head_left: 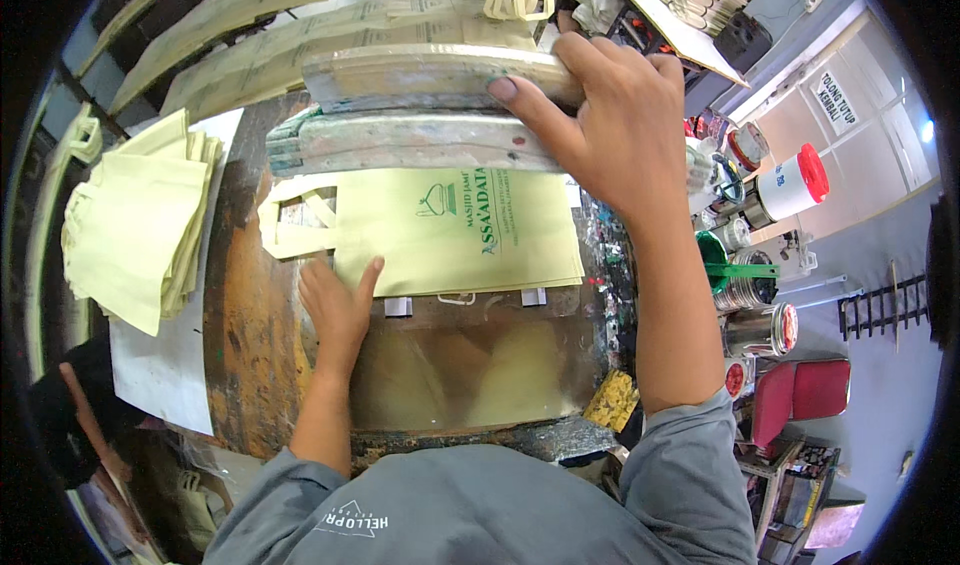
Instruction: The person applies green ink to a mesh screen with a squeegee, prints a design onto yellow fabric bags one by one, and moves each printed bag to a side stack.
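A pale yellow fabric tote bag point(390, 235) with a green print lies flat on the worktable, its handle pointing left. At its lower left corner my left hand point(338, 310) rests with thumb spread and fingers stretched out, touching the bag's edge by the handle. Above the bag, a paint-stained frame point(420, 145), which looks like a screen-printing frame, stands raised, its taped bars running left to right. My right hand point(620, 115) grips this frame at its right end, thumb in front and fingers over the top. The frame's mesh is hidden.
A stack of yellow bags point(140, 220) sits on the left. Long racks at the back carry more bags point(260, 70). Cans and a red-lidded white tub point(785, 187) line the right side. A yellow sponge point(610, 398) lies at the table's near right corner, with a red chair point(800, 395) beyond.
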Motion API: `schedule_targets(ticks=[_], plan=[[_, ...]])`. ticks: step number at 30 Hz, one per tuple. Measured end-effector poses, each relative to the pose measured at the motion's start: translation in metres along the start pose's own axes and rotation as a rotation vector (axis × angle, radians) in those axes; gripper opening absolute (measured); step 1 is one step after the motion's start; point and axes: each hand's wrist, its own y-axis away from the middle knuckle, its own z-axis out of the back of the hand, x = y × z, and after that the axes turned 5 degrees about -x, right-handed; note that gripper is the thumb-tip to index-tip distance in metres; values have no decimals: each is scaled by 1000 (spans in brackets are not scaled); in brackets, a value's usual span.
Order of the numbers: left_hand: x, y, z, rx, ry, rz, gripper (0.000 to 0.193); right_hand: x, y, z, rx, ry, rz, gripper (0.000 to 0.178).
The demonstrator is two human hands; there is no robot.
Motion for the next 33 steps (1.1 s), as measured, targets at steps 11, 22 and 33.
schedule_targets(ticks=[11, 22, 33], plan=[[21, -74, 8, -187, 419, -75, 26, -23, -33, -9, 19, -25, -50, 72], [356, -237, 285, -153, 298, 239, 42, -18, -26, -9, -53, -60, 19, 76], [-110, 28, -12, 698, 87, -690, 118, -23, -60, -1, 287, -71, -169, 79]])
